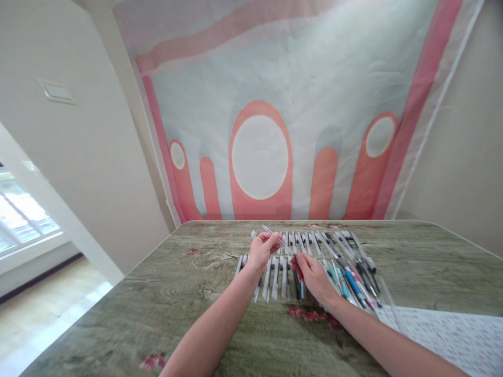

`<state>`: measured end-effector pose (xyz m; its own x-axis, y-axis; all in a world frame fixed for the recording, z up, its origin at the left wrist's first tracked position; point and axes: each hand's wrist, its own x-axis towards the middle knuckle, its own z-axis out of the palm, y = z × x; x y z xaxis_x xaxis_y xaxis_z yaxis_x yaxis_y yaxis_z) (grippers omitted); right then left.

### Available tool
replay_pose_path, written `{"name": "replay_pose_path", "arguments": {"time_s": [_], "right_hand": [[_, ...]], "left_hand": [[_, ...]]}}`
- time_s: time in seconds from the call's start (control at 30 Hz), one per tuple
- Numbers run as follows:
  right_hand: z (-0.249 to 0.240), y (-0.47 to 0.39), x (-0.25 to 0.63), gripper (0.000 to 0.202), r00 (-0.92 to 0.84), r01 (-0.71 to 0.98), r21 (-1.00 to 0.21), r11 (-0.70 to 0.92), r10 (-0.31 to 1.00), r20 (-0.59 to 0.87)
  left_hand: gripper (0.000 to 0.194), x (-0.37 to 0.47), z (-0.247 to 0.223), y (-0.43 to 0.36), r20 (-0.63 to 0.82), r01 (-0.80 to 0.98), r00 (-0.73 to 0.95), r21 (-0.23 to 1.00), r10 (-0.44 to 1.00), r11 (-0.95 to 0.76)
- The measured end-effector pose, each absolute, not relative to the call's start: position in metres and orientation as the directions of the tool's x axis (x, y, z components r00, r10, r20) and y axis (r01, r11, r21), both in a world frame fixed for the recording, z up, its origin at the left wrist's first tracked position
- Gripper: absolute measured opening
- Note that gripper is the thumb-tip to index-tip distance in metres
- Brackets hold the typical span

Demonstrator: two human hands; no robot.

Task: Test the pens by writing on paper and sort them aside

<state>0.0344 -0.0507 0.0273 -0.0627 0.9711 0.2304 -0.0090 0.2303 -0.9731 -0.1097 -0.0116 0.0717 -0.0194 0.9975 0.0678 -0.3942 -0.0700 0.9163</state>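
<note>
Pen: one, slim, slanted above the desk, pinched in the left hand's fingers. Right hand: at its lower end, grip unclear. Hazard: narrow pinch; a slip could drop it, skewing the upper row or lower row.

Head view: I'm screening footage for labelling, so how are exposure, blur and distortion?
Head view: window blown out at far left; left hand, right hand and pens slightly blurred; printed sheet too soft to read; slanting walls suggest wide-angle distortion.
</note>
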Motion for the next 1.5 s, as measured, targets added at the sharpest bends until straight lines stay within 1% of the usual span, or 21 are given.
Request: {"name": "replay_pose_path", "arguments": {"time_s": [0.1, 0.2, 0.33, 0.43, 0.5, 0.6, 0.67, 0.73, 0.8, 0.93, 1.07, 1.13, 1.23, 1.3, 1.37, 1.5], "right_hand": [[0.0294, -0.051, 0.0356, 0.039, -0.047, 0.03, -0.958, 0.284, 0.958, 0.283], [0.0326, -0.0528, 0.0364, 0.036, -0.03, 0.028, -0.953, 0.301, 0.953, 0.3], [0.0319, -0.053, 0.036, 0.038, -0.025, -0.006, -0.968, 0.25, 0.968, 0.25], [0.0304, -0.0522, 0.0351, 0.044, -0.064, -0.033, -0.977, 0.21, 0.975, 0.212], [0.031, -0.0521, 0.0347, 0.041, -0.077, -0.027, -0.972, 0.232, 0.969, 0.233], [0.0325, -0.0524, 0.0344, 0.034, -0.042, -0.032, -0.963, 0.268, 0.962, 0.269], [0.0323, -0.0523, 0.0342, 0.034, -0.035, -0.065, -0.965, 0.253, 0.966, 0.256], [0.031, -0.0521, 0.0338, 0.037, -0.063, -0.099, -0.974, 0.205, 0.975, 0.212], [0.0298, -0.0517, 0.0337, 0.043, -0.096, -0.097, -0.98, 0.173, 0.978, 0.183], [0.0294, -0.0508, 0.0344, 0.041, -0.072, -0.033, -0.972, 0.233, 0.969, 0.235], [0.0283, -0.0488, 0.035, 0.038, -0.011, -0.044, -0.966, 0.254, 0.967, 0.255], [0.0271, -0.0482, 0.0345, 0.038, -0.007, -0.076, -0.969, 0.233, 0.972, 0.234], [0.0264, -0.0488, 0.033, 0.04, -0.082, -0.135, -0.979, 0.151, 0.983, 0.162], [0.0274, -0.0498, 0.0324, 0.044, -0.128, -0.134, -0.983, 0.123, 0.982, 0.14], [0.0293, -0.0505, 0.0325, 0.043, -0.121, -0.097, -0.983, 0.154, 0.979, 0.165], [0.0314, -0.0503, 0.0339, 0.036, -0.054, -0.044, -0.969, 0.242, 0.968, 0.244]], "left_hand": [[0.03, -0.1094, 0.0725, -0.0125, 0.062, -0.383, -0.028, 0.921, 0.998, -0.068], [0.031, -0.1092, 0.0748, -0.0132, 0.059, -0.374, -0.036, 0.925, 0.998, -0.068], [0.03, -0.1092, 0.0762, -0.0136, 0.056, -0.377, -0.036, 0.924, 0.998, -0.065], [0.031, -0.1097, 0.0752, -0.0133, 0.047, -0.376, -0.032, 0.925, 0.998, -0.055], [0.031, -0.1101, 0.0743, -0.0129, 0.051, -0.374, -0.034, 0.926, 0.998, -0.06], [0.031, -0.1106, 0.0741, -0.0125, 0.061, -0.375, -0.04, 0.924, 0.997, -0.072], [0.03, -0.1107, 0.0746, -0.0125, 0.058, -0.376, -0.045, 0.924, 0.997, -0.071], [0.03, -0.1107, 0.0751, -0.0126, 0.051, -0.375, -0.046, 0.925, 0.998, -0.065], [0.031, -0.1107, 0.0753, -0.0129, 0.048, -0.375, -0.043, 0.925, 0.998, -0.061], [0.033, -0.1106, 0.075, -0.013, 0.044, -0.372, -0.052, 0.926, 0.998, -0.061], [0.033, -0.1099, 0.074, -0.0127, 0.04, -0.367, -0.064, 0.928, 0.997, -0.061], [0.033, -0.1099, 0.0726, -0.0123, 0.044, -0.37, -0.065, 0.927, 0.997, -0.065], [0.033, -0.1102, 0.0703, -0.0117, 0.053, -0.372, -0.053, 0.926, 0.997, -0.069], [0.032, -0.1104, 0.0697, -0.0115, 0.064, -0.369, -0.042, 0.926, 0.997, -0.075], [0.031, -0.1103, 0.0702, -0.0115, 0.07, -0.364, -0.044, 0.928, 0.997, -0.082], [0.032, -0.1096, 0.0717, -0.0114, 0.05, -0.361, -0.065, 0.93, 0.997, -0.07]]}}
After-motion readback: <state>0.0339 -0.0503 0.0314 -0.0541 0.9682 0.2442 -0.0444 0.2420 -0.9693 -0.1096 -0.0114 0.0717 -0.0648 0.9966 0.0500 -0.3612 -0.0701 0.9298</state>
